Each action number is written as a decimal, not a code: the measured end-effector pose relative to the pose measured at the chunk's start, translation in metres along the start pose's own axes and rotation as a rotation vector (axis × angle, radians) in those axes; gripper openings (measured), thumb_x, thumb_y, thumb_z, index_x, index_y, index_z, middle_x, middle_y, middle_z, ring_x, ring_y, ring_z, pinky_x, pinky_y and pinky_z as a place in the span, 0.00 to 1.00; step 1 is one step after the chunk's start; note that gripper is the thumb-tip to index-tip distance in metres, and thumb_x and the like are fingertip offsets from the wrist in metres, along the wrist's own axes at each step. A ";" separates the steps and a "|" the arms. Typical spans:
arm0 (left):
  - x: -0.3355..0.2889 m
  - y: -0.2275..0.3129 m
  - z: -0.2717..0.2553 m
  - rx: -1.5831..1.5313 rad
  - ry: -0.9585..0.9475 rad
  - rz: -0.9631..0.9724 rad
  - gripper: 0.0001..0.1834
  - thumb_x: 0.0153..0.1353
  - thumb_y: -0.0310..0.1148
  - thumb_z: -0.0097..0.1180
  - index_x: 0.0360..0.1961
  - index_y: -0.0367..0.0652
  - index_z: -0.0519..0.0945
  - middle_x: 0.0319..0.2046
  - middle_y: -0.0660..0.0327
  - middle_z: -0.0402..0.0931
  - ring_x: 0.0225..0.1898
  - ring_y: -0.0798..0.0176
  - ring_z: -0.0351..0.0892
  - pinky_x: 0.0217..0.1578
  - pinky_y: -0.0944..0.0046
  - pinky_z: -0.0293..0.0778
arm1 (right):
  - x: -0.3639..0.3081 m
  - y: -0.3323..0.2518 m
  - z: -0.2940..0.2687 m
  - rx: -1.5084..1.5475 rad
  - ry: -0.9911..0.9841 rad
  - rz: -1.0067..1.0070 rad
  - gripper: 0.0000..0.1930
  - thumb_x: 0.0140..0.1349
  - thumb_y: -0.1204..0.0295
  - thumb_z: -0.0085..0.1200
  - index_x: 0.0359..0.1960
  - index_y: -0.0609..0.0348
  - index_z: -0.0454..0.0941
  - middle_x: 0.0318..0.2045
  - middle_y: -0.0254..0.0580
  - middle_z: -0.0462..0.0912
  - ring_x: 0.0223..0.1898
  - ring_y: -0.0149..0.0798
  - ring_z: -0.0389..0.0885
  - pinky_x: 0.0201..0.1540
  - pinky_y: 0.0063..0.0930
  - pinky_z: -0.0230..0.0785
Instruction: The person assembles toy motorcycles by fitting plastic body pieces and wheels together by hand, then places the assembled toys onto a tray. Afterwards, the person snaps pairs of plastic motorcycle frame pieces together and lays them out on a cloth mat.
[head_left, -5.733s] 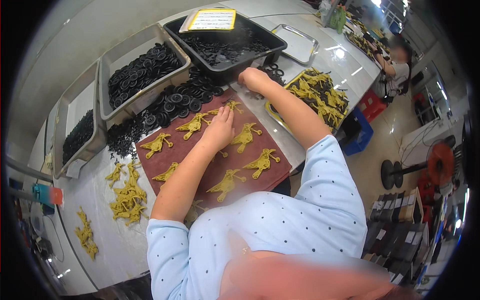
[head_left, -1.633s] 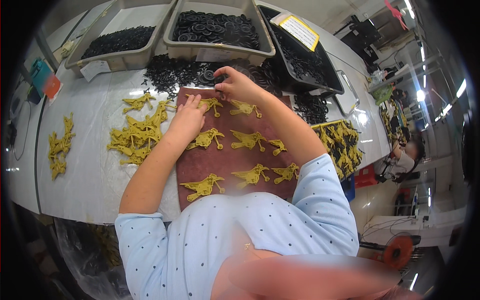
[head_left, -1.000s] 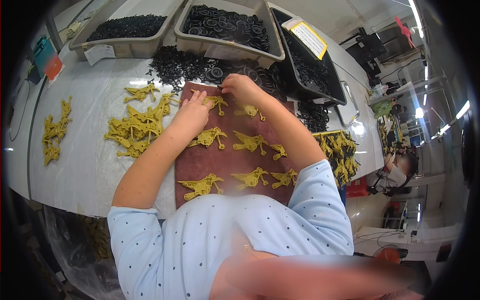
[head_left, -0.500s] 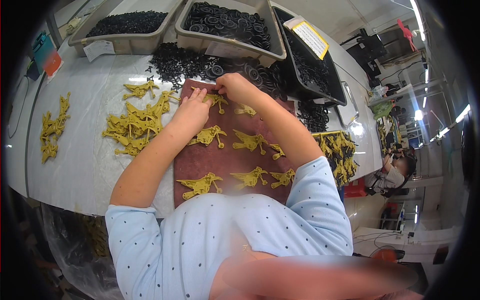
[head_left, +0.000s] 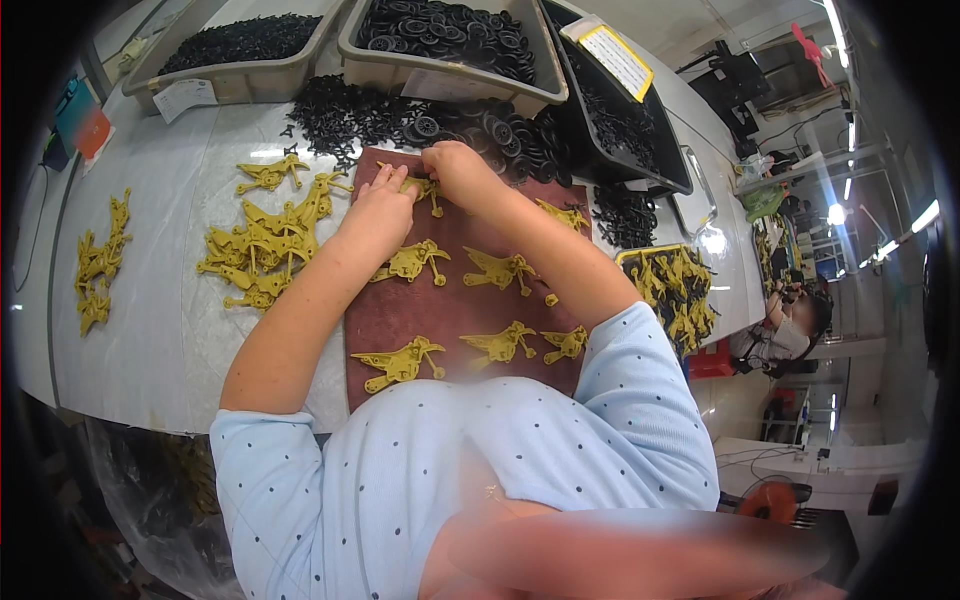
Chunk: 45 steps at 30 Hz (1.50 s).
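My left hand (head_left: 378,208) and right hand (head_left: 455,170) both pinch one yellow piece (head_left: 425,190) at the far end of the brown mat (head_left: 455,315), just beside the pile of black wheels (head_left: 440,120).

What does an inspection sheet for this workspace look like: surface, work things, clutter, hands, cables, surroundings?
Surface: white table with a brown mat on it.
Work things: yellow plastic parts spread on the mat; both hands on one at its far edge.
Clutter: yellow part heap, loose black wheels, grey bins, black tray.
Hands: left hand and right hand both pinch that part.
Cables: dark cable at the table's left edge.
Surroundings: another person at right.
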<state>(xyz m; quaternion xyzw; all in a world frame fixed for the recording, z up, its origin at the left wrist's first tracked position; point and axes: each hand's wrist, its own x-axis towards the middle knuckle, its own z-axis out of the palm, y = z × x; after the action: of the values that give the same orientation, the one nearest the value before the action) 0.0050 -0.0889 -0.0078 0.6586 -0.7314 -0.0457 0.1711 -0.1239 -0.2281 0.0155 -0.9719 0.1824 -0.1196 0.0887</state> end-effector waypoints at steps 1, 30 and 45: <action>0.001 0.001 0.000 0.012 0.012 0.007 0.21 0.58 0.29 0.52 0.53 0.39 0.73 0.61 0.44 0.64 0.64 0.43 0.61 0.59 0.49 0.66 | -0.003 0.000 -0.001 -0.003 0.006 0.009 0.06 0.44 0.83 0.55 0.26 0.62 0.77 0.26 0.48 0.78 0.35 0.51 0.78 0.38 0.38 0.71; -0.010 0.171 0.001 -0.150 -0.269 0.590 0.19 0.56 0.33 0.57 0.47 0.33 0.75 0.57 0.46 0.68 0.60 0.47 0.65 0.60 0.52 0.62 | -0.227 0.082 -0.111 -0.015 0.096 0.866 0.12 0.53 0.72 0.61 0.39 0.63 0.78 0.27 0.49 0.81 0.31 0.45 0.80 0.38 0.35 0.71; 0.037 0.211 0.049 -0.151 -0.256 0.645 0.17 0.54 0.26 0.50 0.46 0.35 0.78 0.57 0.47 0.68 0.61 0.46 0.65 0.59 0.55 0.63 | -0.253 0.077 -0.116 0.311 0.015 0.427 0.12 0.53 0.81 0.55 0.40 0.60 0.83 0.38 0.46 0.83 0.41 0.43 0.81 0.48 0.32 0.71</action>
<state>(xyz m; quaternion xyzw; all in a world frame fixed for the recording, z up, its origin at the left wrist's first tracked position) -0.2126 -0.1062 0.0151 0.3683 -0.9117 -0.1255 0.1321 -0.4097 -0.2184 0.0592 -0.8852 0.3634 -0.1320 0.2588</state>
